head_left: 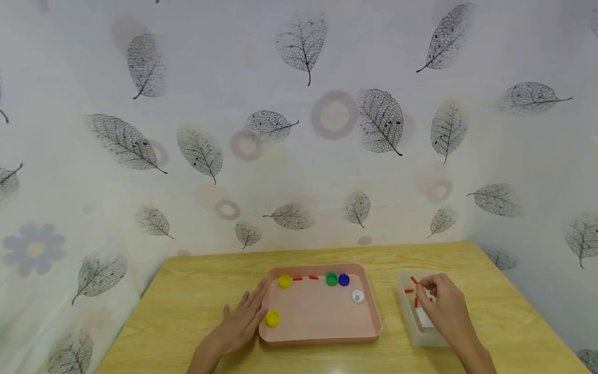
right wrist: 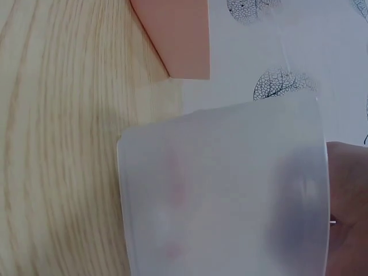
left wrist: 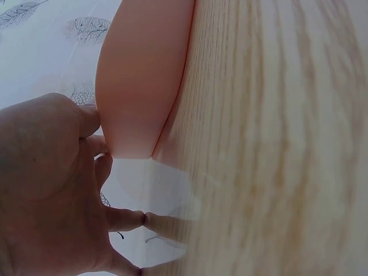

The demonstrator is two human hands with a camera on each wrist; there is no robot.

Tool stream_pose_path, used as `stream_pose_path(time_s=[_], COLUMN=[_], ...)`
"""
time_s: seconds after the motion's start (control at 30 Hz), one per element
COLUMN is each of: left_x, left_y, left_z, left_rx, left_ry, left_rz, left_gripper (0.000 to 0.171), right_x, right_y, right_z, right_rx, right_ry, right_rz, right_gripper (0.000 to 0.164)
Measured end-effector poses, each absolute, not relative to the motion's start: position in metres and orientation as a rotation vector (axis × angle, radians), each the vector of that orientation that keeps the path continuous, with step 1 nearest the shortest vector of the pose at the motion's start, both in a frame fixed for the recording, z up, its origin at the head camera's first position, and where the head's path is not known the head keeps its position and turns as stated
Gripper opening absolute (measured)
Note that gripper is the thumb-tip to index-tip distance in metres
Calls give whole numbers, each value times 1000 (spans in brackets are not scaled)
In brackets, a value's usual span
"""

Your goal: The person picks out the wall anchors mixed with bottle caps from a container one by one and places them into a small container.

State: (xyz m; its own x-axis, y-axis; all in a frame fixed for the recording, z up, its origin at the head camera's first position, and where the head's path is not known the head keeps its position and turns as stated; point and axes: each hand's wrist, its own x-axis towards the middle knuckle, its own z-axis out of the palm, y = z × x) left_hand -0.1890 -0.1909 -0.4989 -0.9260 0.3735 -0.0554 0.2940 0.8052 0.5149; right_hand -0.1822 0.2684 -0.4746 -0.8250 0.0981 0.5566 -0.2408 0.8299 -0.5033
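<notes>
My right hand (head_left: 446, 309) is over a translucent plastic box (head_left: 427, 340), pinching a small red stick (head_left: 414, 280) between thumb and fingertips. More red sticks (head_left: 408, 291) and a white piece (head_left: 424, 318) lie inside the box. On the left, my left hand (head_left: 238, 323) rests with straight, spread fingers against the side of a pink tray (head_left: 322, 322). Along the tray's back sit a yellow cap (head_left: 284, 282), two red sticks (head_left: 297, 279) in a row, a green cap (head_left: 331, 279) and a blue cap (head_left: 343, 280). In the right wrist view, the box wall (right wrist: 224, 184) hides most of that hand.
A second yellow cap (head_left: 273, 318) lies at the tray's front left, and a white cap (head_left: 357, 296) near its right side. Tray and box stand apart on a wood-grain table (head_left: 187, 291). Behind it hangs a pale leaf-patterned sheet (head_left: 289, 171).
</notes>
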Motion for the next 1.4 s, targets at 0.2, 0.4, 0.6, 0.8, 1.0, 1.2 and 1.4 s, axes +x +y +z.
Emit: stream_pose_path(time_s=[0.2, 0.4, 0.6, 0.8, 1.0, 1.2, 1.4], left_x=[-189, -189, -189, -188, -188, -190, -191], left_y=[-191, -191, -192, -193, -192, -192, -193], left_z=[-498, -499, -499, -499, -497, -497, -500], left_rx=[536, 536, 535, 534, 530, 539, 533], left_ry=[2850, 2851, 2847, 2842, 2846, 2856, 2847], left_rz=[775, 762, 772, 764, 761, 760, 765], left_gripper=[55, 55, 55, 55, 56, 55, 56], right_x=[-183, -182, -182, -181, -183, -182, -179], right_y=[270, 269, 269, 269, 270, 268, 260], right_z=[-476, -476, -477, -477, -476, -473, -466], right_rx=[92, 54, 29, 31, 47, 38, 70], right_ry=[-2428, -2460, -2494, -2513, -2481, -2493, -2464], right_rz=[784, 795, 812, 810, 774, 768, 811], right_gripper=[10, 10, 10, 9, 7, 8, 10])
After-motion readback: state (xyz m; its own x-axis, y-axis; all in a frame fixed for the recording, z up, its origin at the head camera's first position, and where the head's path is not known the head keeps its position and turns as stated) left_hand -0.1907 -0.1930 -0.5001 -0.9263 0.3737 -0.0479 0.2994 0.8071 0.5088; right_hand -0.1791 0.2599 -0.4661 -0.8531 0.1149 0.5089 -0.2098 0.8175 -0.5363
